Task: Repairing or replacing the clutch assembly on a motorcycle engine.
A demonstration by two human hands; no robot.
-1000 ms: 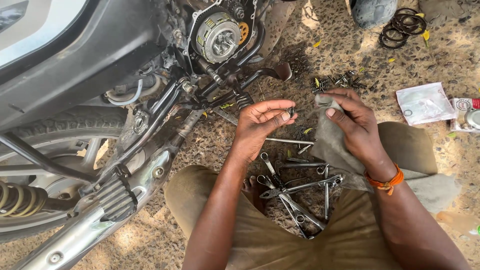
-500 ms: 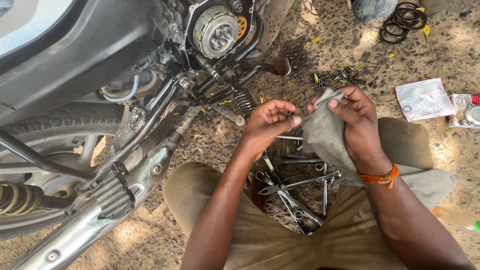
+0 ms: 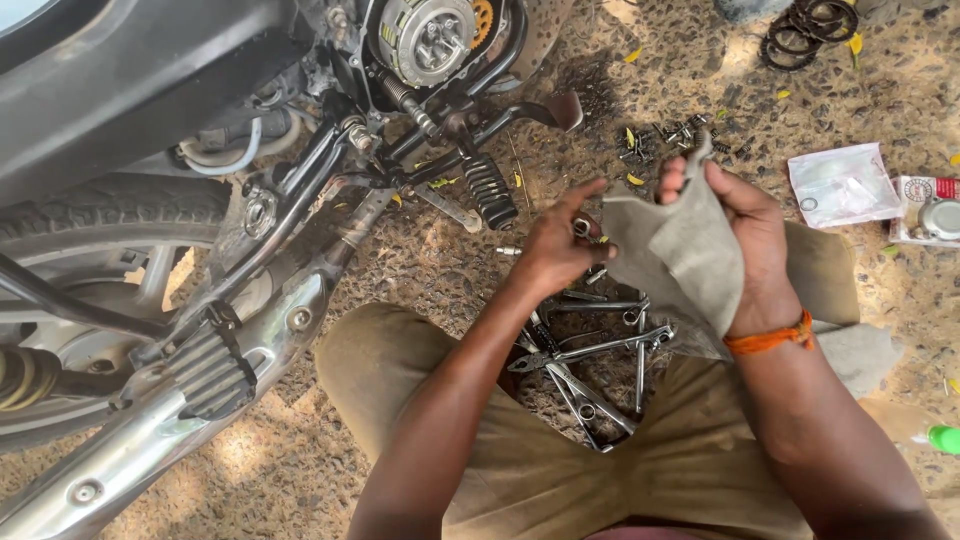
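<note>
At frame centre a small metal part [image 3: 581, 228] is pinched in the left hand [image 3: 553, 248], just left of the grey rag [image 3: 680, 255] gripped by the right hand [image 3: 745, 225].

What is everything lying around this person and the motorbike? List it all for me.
grey cloth rag: one, held in right hand
small metal part: one, silver, in left fingertips
steel spanners and pliers: several, silver, on ground between knees
motorcycle: one, black, left
exposed round clutch: one, silver, top centre
chrome exhaust pipe: one, lower left
loose bolts: many, dark, on ground
black rings: several, top right
clear plastic bag: one, right
left hand: pinching part
right hand: gripping rag
</note>
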